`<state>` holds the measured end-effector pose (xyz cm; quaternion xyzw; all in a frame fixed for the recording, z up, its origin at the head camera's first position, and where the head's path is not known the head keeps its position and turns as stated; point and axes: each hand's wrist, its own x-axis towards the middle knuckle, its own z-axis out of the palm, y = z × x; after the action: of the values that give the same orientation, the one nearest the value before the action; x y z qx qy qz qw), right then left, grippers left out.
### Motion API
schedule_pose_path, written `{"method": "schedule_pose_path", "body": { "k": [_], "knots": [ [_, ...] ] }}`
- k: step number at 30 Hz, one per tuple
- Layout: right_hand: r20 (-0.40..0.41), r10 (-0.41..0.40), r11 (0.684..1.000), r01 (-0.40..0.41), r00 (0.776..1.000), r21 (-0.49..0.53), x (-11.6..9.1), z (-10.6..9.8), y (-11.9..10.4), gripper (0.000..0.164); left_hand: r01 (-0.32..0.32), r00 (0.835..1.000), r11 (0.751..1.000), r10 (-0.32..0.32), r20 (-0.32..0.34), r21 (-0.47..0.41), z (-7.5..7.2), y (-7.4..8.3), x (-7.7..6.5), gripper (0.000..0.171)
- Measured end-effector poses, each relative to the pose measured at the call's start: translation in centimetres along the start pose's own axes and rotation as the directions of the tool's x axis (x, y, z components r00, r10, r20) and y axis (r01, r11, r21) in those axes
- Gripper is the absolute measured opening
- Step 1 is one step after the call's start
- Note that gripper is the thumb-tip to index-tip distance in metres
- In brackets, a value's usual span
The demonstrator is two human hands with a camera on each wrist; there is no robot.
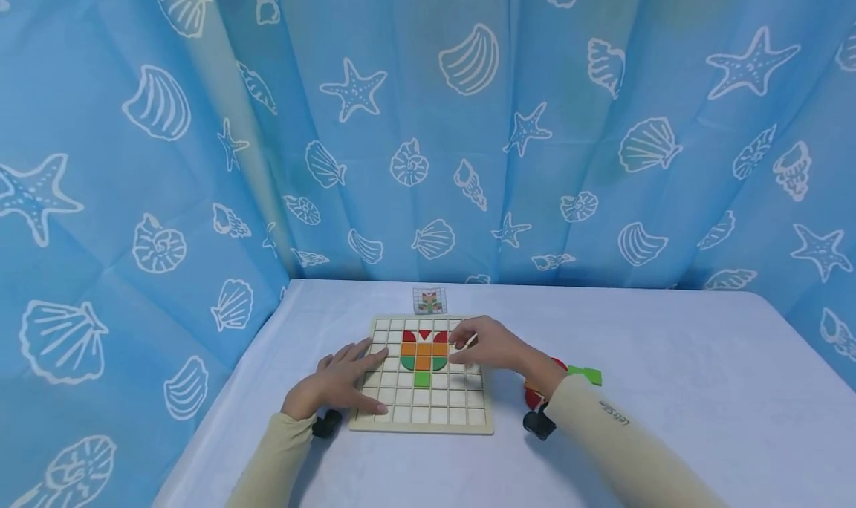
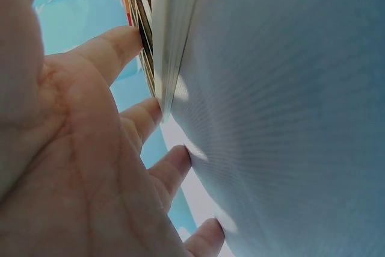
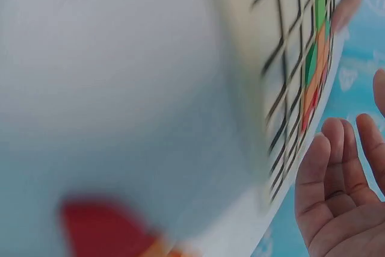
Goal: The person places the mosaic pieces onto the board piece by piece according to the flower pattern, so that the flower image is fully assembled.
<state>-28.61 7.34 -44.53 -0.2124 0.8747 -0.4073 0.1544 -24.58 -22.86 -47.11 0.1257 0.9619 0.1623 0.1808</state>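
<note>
A cream grid board lies flat on the table, with a tulip-like pattern of tiles near its upper middle. Red corner tiles and a red triangle top orange squares; rounded green tiles flank these, above a light green square. Fingers spread, my left hand rests at the board's left edge, partly on its surface. My right hand hovers over the board's right side beside the pattern. Its fingers look relaxed in the right wrist view, and nothing shows between them.
A small picture card lies behind the board. Loose tiles, including light green and red ones, lie right of the board, partly hidden by my right forearm. A blue shell-patterned curtain hangs behind the white table.
</note>
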Motion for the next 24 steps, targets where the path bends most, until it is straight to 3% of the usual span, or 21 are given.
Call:
{"method": "schedule_pose_path", "body": {
  "k": [12,24],
  "knots": [
    [-0.138,0.190,0.976,-0.202,0.972,-0.078,-3.4,-5.2,5.3,0.033,-0.007,1.000,1.000,0.007,0.005,-0.018,0.0,0.0,0.2,0.103],
    [-0.160,0.195,0.959,-0.222,0.968,-0.176,-6.9,-7.5,8.1,0.029,0.001,1.000,1.000,-0.001,-0.003,-0.016,0.0,0.0,0.0,0.102]
  ]
}}
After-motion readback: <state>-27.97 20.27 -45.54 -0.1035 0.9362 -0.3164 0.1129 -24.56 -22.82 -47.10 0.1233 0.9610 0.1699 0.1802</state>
